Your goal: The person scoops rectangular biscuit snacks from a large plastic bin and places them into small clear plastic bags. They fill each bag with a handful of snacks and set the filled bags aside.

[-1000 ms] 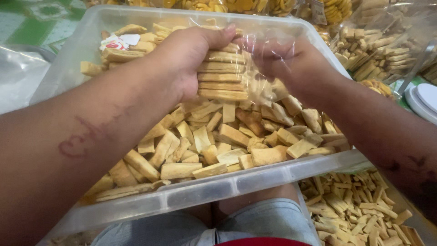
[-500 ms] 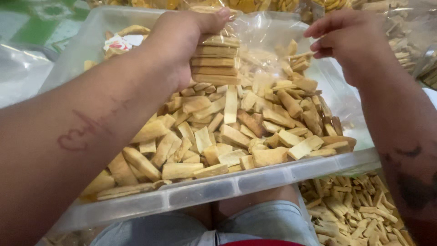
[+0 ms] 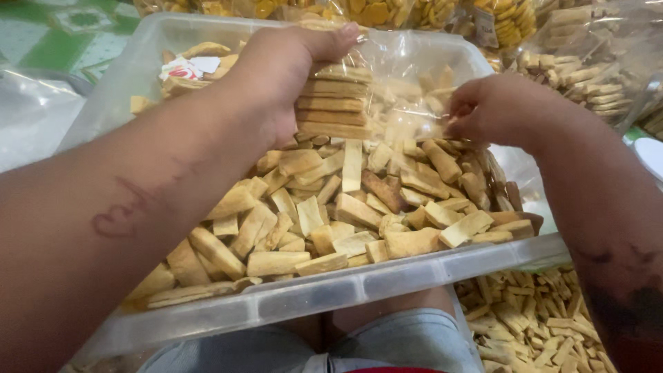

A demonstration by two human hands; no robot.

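Left hand clamps a neat stack of flat golden-brown biscuit sticks by its ends; light, brittle. Right hand pinches thin, slippery clear plastic bag.

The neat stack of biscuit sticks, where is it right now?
In the head view, the stack of biscuit sticks sits upper centre, gripped by the left hand inside a clear bag, above the loose pieces in the plastic tub.

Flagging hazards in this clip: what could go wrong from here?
The stack in the left hand is pinched only at its ends, so middle pieces may slip out. The clear bag the right hand tugs looks thin and might tear. The tub rests on the lap and could tip.
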